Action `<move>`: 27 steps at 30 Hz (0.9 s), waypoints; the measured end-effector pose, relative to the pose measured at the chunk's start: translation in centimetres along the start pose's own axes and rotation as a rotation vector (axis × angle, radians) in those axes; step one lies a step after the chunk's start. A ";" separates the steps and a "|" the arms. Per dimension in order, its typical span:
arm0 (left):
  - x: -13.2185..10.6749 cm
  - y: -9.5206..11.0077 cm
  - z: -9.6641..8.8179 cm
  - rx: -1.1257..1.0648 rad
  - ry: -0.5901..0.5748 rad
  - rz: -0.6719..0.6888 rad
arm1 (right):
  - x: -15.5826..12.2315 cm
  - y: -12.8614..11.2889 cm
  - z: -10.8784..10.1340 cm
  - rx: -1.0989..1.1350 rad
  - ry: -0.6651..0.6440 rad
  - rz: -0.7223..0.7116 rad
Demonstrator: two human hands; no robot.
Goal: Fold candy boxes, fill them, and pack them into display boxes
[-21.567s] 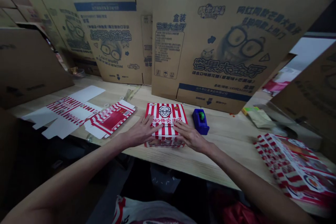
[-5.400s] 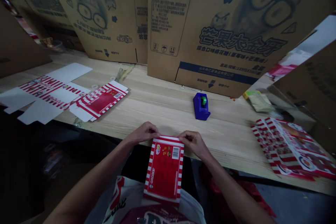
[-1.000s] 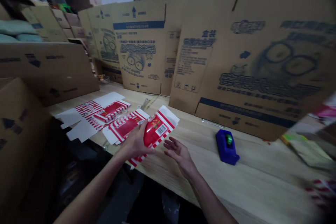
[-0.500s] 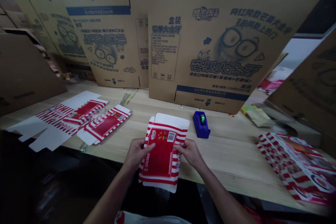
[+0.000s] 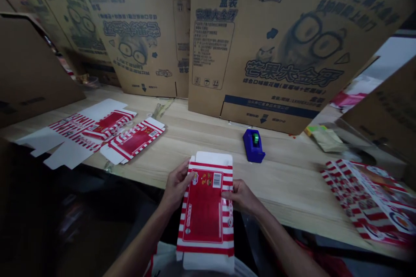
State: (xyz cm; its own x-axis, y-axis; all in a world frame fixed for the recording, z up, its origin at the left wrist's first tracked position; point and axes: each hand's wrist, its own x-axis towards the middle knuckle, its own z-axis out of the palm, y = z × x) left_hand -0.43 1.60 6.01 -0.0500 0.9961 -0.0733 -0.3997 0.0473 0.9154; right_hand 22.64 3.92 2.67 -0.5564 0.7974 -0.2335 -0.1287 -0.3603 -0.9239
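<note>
I hold a flat red-and-white striped carton blank [image 5: 205, 214] upright over the near edge of the wooden table [image 5: 286, 181]. Its red panel with a barcode faces me, and white flaps show at its top and bottom. My left hand [image 5: 176, 184] grips its upper left edge with the fingers curled round it. My right hand [image 5: 241, 194] pinches its right edge a little lower down.
More flat striped blanks [image 5: 97, 132] lie at the left of the table and a stack of them [image 5: 370, 201] lies at the right. A blue tape dispenser [image 5: 253, 146] sits just beyond my hands. Big brown printed cartons [image 5: 276, 47] stand along the back.
The blank has been drawn closer to me and lower, so that more of it hangs past the table edge. Both hands have kept hold of its sides.
</note>
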 end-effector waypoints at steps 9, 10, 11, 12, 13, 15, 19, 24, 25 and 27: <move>-1.1 -4.0 -0.5 -0.009 -0.031 -0.182 | -1.0 2.0 -0.7 -0.202 0.487 -0.265; -0.9 -4.0 -0.5 0.025 -0.020 -0.184 | -0.9 2.1 -1.0 -0.258 0.495 -0.283; -0.6 -3.9 -0.5 0.063 -0.005 -0.170 | -0.7 2.2 -1.3 -0.305 0.500 -0.310; -0.2 -3.9 -0.5 0.095 0.009 -0.151 | -0.6 2.2 -1.5 -0.339 0.504 -0.338; 0.2 -4.0 -0.5 0.117 0.021 -0.134 | -0.5 2.1 -1.7 -0.357 0.509 -0.362; 1.3 -4.1 -0.5 0.122 0.027 -0.140 | -0.2 1.7 -2.1 -0.323 0.495 -0.355; 3.4 -4.2 -0.9 0.107 -0.045 -0.251 | 0.2 0.7 -2.9 -0.094 0.323 -0.202; 3.9 -4.1 -1.6 0.177 -0.169 -0.231 | 0.2 0.4 -3.8 -0.260 0.189 -0.203; 3.7 -4.1 -1.7 0.197 -0.175 -0.202 | 0.1 0.5 -3.8 -0.318 0.204 -0.251; 3.2 -4.0 -1.9 0.229 -0.188 -0.162 | -0.2 0.6 -3.7 -0.417 0.221 -0.345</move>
State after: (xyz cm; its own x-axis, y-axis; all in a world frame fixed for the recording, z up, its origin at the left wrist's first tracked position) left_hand -0.70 4.43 1.33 0.1754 0.9696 -0.1707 -0.1715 0.2009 0.9645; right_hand 25.73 5.33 1.00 -0.3494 0.9330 0.0858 0.0869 0.1235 -0.9885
